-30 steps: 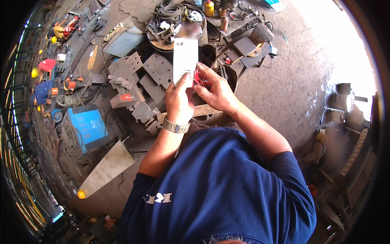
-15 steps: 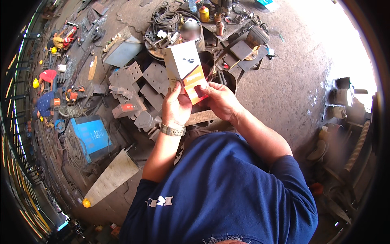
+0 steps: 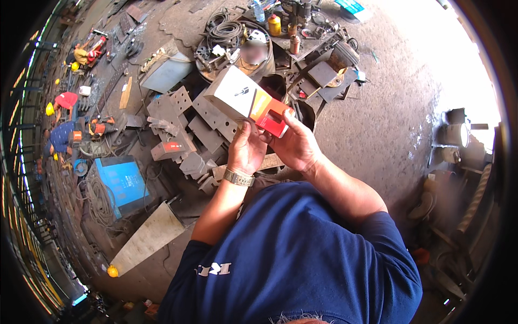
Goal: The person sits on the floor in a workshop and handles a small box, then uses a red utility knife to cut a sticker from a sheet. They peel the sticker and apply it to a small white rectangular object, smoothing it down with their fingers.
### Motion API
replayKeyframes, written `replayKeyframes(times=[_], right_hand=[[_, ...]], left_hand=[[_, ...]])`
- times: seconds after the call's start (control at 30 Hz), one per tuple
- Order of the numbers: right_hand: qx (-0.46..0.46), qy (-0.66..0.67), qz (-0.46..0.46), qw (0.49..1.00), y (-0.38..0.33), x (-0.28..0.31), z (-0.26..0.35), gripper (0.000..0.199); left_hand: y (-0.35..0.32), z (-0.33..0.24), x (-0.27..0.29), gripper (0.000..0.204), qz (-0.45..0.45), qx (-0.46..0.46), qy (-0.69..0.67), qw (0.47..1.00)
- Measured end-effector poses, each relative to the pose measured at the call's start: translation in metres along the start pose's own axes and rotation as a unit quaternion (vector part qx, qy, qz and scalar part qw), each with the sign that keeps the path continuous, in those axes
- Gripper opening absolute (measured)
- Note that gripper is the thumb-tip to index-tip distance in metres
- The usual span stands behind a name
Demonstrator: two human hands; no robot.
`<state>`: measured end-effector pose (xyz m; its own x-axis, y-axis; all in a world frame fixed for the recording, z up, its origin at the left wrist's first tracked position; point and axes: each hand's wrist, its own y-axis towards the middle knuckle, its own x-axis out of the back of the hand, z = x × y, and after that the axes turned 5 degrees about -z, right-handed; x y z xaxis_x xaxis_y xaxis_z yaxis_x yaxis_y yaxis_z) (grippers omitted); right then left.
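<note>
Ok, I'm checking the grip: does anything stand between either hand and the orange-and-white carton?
Nothing visible does: the left hand and right hand both touch the orange-and-white carton directly.

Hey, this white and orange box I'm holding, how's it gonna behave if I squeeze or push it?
The box would probably stay stiff, since its faces look flat and its edges straight. Pushed, it would likely slide rather than roll, given its squared corners. It may dent under a hard squeeze, as it looks like printed card.
</note>
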<state>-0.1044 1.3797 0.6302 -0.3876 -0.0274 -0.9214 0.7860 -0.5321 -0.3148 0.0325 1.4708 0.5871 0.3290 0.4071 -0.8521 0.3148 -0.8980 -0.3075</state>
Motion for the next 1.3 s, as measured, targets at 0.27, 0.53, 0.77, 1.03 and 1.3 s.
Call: replayKeyframes(times=[0.27, 0.53, 0.77, 1.03, 1.3], right_hand=[[0.024, -0.143, -0.069, 0.987, 0.010, -0.004, 0.022, 0.026], [0.053, -0.530, 0.036, 0.846, 0.007, 0.015, 0.079, 0.023], [0.072, -0.661, 0.127, 0.736, -0.001, 0.002, 0.102, 0.031], [-0.014, -0.508, 0.136, 0.851, -0.018, 0.034, 0.112, 0.058], [-0.013, -0.583, 0.075, 0.809, -0.010, 0.027, 0.093, 0.038]], left_hand=[[-0.009, 0.014, 0.020, 0.024, -0.024, 0.000, 0.027, 0.999], [-0.017, -0.093, 0.026, 0.053, -0.053, -0.271, 0.464, 0.842], [0.002, -0.090, -0.044, 0.078, 0.098, -0.125, 0.769, 0.619], [-0.005, -0.050, -0.049, 0.071, 0.057, -0.367, 0.764, 0.527], [-0.007, -0.034, -0.056, 0.070, 0.039, -0.412, 0.773, 0.481]])
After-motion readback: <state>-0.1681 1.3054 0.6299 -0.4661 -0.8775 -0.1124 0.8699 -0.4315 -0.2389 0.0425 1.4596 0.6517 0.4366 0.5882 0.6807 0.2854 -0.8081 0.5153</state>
